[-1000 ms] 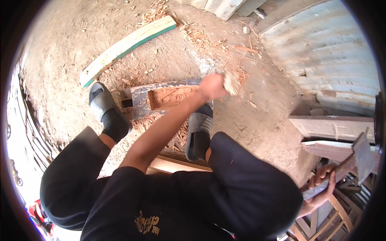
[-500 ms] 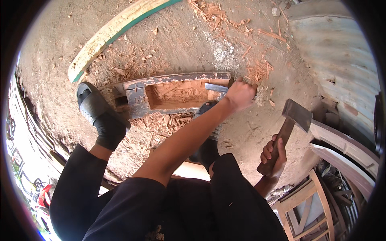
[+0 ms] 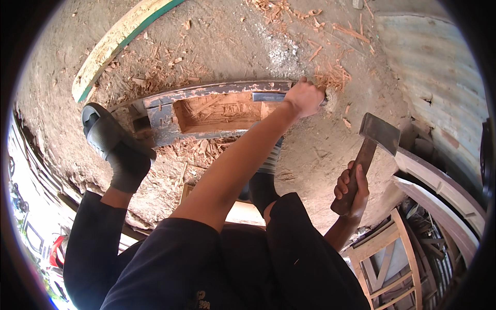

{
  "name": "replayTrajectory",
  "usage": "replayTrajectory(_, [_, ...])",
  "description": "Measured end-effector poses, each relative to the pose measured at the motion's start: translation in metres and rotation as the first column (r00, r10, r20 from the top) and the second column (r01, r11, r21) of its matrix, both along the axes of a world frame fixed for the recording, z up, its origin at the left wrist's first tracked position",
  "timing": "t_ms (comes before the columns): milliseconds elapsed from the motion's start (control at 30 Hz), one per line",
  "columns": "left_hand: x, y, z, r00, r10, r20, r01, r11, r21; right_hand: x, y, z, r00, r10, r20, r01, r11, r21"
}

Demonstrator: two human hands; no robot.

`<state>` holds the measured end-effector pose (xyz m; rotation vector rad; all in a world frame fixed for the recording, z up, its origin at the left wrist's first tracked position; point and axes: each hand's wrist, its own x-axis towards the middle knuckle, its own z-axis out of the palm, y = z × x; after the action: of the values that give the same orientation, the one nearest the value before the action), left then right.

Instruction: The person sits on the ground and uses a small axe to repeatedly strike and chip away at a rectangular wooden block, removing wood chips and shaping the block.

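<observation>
My left hand (image 3: 305, 97) has dropped onto the beam (image 3: 217, 111) end, frame centre, gripping it; right hand (image 3: 351, 188) closed on hatchet (image 3: 368, 150), swung closer, ready to chop

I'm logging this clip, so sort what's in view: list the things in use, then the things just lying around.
In use:
- hollowed wooden beam, left hand gripping its end
- hatchet, held in right hand
- black sandal braced at the beam's other end

Lying about:
- green-edged plank
- wood chips
- wooden frame
- corrugated sheet
</observation>
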<state>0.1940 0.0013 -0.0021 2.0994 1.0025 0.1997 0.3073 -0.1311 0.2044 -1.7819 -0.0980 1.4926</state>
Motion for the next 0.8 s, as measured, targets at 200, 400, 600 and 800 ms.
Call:
replayTrajectory(200, [-0.002, -0.003, -0.005, 0.999, -0.033, 0.030, 0.033, 0.999, 0.006, 0.023, 0.022, -0.009, 0.997, 0.004, 0.079, -0.005, 1.000, 0.010])
replayTrajectory(400, [-0.002, -0.005, -0.016, 0.995, 0.059, 0.084, -0.067, 0.993, 0.094, 0.034, 0.042, -0.023, 1.000, 0.028, -0.002, -0.028, 1.000, -0.002])
replayTrajectory(600, [0.000, -0.003, -0.007, 1.000, -0.022, -0.011, 0.022, 1.000, -0.021, 0.010, 0.041, -0.053, 0.980, 0.133, -0.146, -0.156, 0.975, -0.158])
replayTrajectory(800, [-0.002, -0.004, -0.014, 0.999, 0.032, -0.026, -0.028, 0.988, 0.153, 0.028, 0.047, -0.049, 0.995, 0.075, -0.070, -0.083, 0.989, -0.126])
